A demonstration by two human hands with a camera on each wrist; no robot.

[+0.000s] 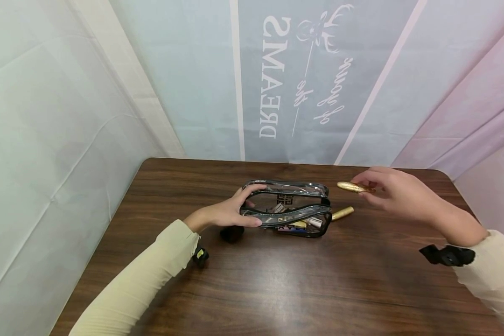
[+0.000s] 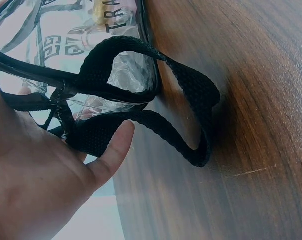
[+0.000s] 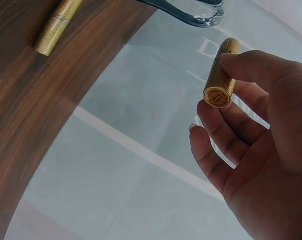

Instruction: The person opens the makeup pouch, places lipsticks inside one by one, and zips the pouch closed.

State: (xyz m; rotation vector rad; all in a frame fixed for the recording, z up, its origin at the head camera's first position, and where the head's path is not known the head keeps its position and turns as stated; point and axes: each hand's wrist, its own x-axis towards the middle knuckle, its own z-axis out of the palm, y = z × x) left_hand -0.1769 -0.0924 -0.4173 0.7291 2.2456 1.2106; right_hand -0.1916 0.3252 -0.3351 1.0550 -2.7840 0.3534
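Observation:
A clear zip pouch with black trim [image 1: 321,201] lies on the table, its top spread apart. My left hand [image 1: 231,211] grips its left end, fingers at the far edge and thumb at the near one. In the left wrist view the pouch's black strap loop [image 2: 203,100] hangs beside the thumb. Small silver and gold cosmetics [image 1: 315,222] show through the clear wall. To the right of the pouch, raised above the table, my right hand [image 1: 396,193] pinches a gold lipstick tube [image 3: 220,75] between thumb and fingers. Its round end faces the right wrist camera.
A second gold tube [image 1: 343,213] lies on the wooden table [image 1: 277,289] close to the pouch's right end. Behind the table's far edge hangs a pale printed cloth [image 1: 206,70], with more white cloth [image 1: 46,140] along the left.

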